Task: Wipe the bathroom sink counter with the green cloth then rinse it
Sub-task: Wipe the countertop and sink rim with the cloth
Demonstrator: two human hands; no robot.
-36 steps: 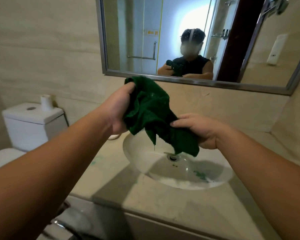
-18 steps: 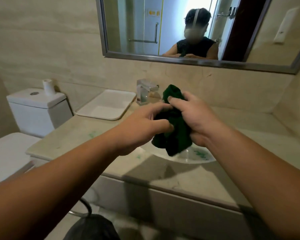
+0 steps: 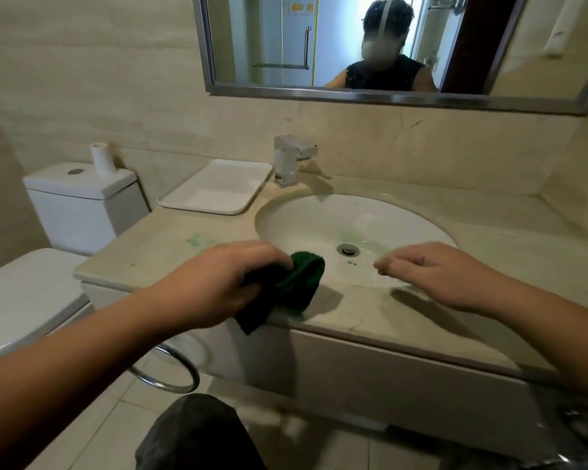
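The dark green cloth is bunched at the front edge of the beige stone counter, just left of the white oval sink. My left hand grips it from the left, fingers curled over its top, and part of the cloth hangs past the counter's front lip. My right hand hovers above the sink's front rim, fingers loosely curled and holding nothing. Green specks lie in the basin near the drain.
A chrome tap stands behind the sink. A white tray lies on the counter's back left. Left of the counter is a toilet with its cistern and a paper roll. A chrome towel ring hangs below the counter. A faint green smear marks the counter.
Both hands held the cloth above the sink earlier. Now my right hand has let go and moved right, and my left hand has brought the cloth down onto the counter's front edge.
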